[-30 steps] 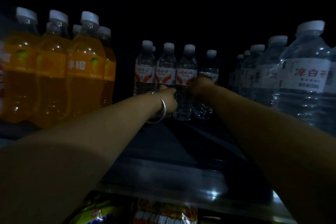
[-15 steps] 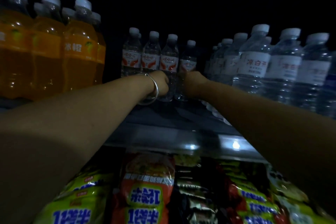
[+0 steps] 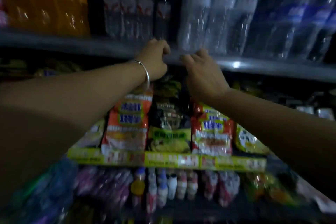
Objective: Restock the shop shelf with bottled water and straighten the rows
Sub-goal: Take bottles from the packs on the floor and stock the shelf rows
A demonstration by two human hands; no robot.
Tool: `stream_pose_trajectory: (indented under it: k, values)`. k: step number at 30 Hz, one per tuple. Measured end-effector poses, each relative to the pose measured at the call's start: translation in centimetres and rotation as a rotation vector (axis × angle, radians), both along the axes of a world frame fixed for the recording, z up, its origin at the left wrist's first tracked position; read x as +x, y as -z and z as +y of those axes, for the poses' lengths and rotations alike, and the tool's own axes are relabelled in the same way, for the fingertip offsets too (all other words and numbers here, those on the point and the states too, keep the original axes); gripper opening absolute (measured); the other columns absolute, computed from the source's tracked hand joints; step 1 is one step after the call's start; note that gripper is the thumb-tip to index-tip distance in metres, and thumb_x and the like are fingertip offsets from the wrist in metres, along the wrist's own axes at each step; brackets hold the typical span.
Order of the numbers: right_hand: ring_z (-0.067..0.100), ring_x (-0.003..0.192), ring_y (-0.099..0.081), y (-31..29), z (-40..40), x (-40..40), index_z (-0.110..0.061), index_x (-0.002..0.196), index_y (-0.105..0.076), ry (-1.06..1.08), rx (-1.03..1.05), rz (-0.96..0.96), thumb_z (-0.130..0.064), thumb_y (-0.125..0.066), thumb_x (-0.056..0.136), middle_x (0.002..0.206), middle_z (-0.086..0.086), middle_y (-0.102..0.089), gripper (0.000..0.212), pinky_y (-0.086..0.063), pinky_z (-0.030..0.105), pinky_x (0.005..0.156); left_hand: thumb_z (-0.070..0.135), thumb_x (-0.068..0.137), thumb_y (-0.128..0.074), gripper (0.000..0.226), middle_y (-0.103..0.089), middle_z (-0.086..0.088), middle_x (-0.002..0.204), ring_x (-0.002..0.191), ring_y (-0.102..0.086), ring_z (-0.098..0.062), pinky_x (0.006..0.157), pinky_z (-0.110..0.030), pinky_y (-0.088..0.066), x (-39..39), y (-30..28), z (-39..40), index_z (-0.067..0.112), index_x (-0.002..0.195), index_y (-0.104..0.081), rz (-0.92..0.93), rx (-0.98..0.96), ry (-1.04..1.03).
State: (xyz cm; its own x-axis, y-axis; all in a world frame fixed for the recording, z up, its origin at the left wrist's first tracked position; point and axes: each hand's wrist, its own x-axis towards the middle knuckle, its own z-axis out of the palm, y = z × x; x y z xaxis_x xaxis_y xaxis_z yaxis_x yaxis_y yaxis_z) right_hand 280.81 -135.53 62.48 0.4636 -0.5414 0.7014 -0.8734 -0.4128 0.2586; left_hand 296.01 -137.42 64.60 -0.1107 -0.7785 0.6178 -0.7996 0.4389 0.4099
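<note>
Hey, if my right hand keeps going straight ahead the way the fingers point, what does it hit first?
Probably the front edge of the shelf: the right hand hangs just before it, fingers aimed up and back. Clearing the edge, it would meet the large water bottles next. The frame is blurred, so depth is uncertain.

Both forearms extended toward 12 o'clock, converging at frame centre. Left hand (image 3: 154,60): fingers curled loosely, holding nothing; bangle (image 3: 146,72) at wrist. Right hand (image 3: 201,72): palm down, fingers relaxed and spread, apparently empty (motion blur). Hands near, not touching.
</note>
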Motion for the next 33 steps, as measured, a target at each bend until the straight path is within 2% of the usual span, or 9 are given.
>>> stream_pose_trajectory:
  k: [6,8,11,14,18,20,22,27,33]
  values:
    - [0.038,0.076,-0.056,17.9,2.9,-4.6,0.003,0.087,-0.058,0.04,0.268,0.014,0.008,-0.062,0.059,0.073,0.022,-0.06,0.029,-0.028,0.031,0.052,-0.007,0.07,-0.047,0.039,-0.046,-0.012,0.113,0.101,-0.052,-0.032,0.089,-0.042,-0.045,-4.7,16.7,2.4,0.007,0.106,-0.055,-0.016,0.155,0.078]
    - [0.041,0.079,-0.058,25.1,3.3,-5.7,0.005,0.093,-0.06,0.046,0.418,-0.014,0.008,-0.061,0.06,0.077,0.025,-0.062,0.033,-0.038,0.033,0.051,-0.011,0.069,-0.049,0.039,-0.046,-0.016,0.117,0.102,-0.051,-0.032,0.087,-0.041,-0.045,-5.4,24.0,2.8,0.004,0.104,-0.055,-0.024,0.247,0.109]
    - [0.042,0.09,-0.058,35.5,4.1,-6.4,0.003,0.107,-0.059,0.04,0.645,-0.012,0.003,-0.059,0.07,0.094,0.026,-0.063,0.037,-0.048,0.041,0.065,-0.009,0.068,-0.055,0.033,-0.049,-0.02,0.112,0.098,-0.052,-0.033,0.084,-0.036,-0.044,-5.9,35.9,3.7,0.0,0.099,-0.058,-0.045,0.412,0.147]
    - [0.037,0.11,-0.051,45.8,5.2,-6.0,-0.002,0.124,-0.048,0.09,0.868,0.043,-0.005,-0.052,0.085,0.119,0.02,-0.056,0.04,-0.043,0.041,0.082,-0.003,0.064,-0.052,0.029,-0.051,-0.02,0.102,0.094,-0.055,-0.032,0.08,-0.032,-0.043,-6.0,47.3,5.1,-0.003,0.091,-0.063,-0.016,0.576,0.185]
    - [0.039,0.093,-0.062,59.6,6.7,-4.4,-0.002,0.119,-0.056,0.04,0.979,0.001,-0.001,-0.055,0.074,0.105,0.022,-0.062,0.045,-0.051,0.034,0.071,-0.007,0.069,-0.051,0.029,-0.046,-0.012,0.1,0.101,-0.051,-0.026,0.085,-0.029,-0.04,-5.2,60.6,6.7,-0.004,0.095,-0.064,-0.058,0.723,0.159]
    - [0.034,0.112,-0.054,66.8,7.1,-3.5,-0.008,0.129,-0.048,0.083,1.1,0.037,-0.011,-0.052,0.084,0.122,0.016,-0.055,0.045,-0.047,0.034,0.085,-0.016,0.064,-0.053,0.036,-0.047,-0.016,0.106,0.105,-0.051,-0.032,0.087,-0.027,-0.04,-4.2,66.9,7.0,-0.005,0.097,-0.064,-0.061,0.799,0.152]
    - [0.032,0.121,-0.046,73.5,7.5,-2.4,-0.012,0.136,-0.04,0.085,1.29,0.079,-0.02,-0.053,0.087,0.133,0.013,-0.049,0.051,-0.044,0.036,0.095,-0.014,0.066,-0.059,0.037,-0.048,-0.02,0.112,0.105,-0.051,-0.035,0.088,-0.028,-0.038,-3.1,72.8,6.9,-0.004,0.101,-0.063,-0.108,0.848,0.135]
    - [0.033,0.125,-0.041,86.8,8.4,0.7,-0.016,0.145,-0.027,0.044,1.493,0.085,-0.035,-0.066,0.083,0.14,0.012,-0.043,0.076,-0.039,0.039,0.102,0.001,0.08,-0.059,0.032,-0.047,-0.011,0.12,0.111,-0.05,-0.028,0.092,-0.025,-0.037,-0.8,84.0,7.4,0.007,0.112,-0.059,-0.257,0.923,0.112]
    - [0.034,0.122,-0.044,96.9,9.7,3.8,-0.02,0.146,-0.02,0.043,1.566,-0.033,-0.039,-0.077,0.07,0.138,0.01,-0.044,0.097,-0.041,0.04,0.1,0.017,0.078,-0.068,0.038,-0.043,-0.008,0.127,0.119,-0.043,-0.029,0.102,-0.032,-0.036,1.6,92.4,8.6,0.014,0.113,-0.057,-0.422,0.947,0.137]
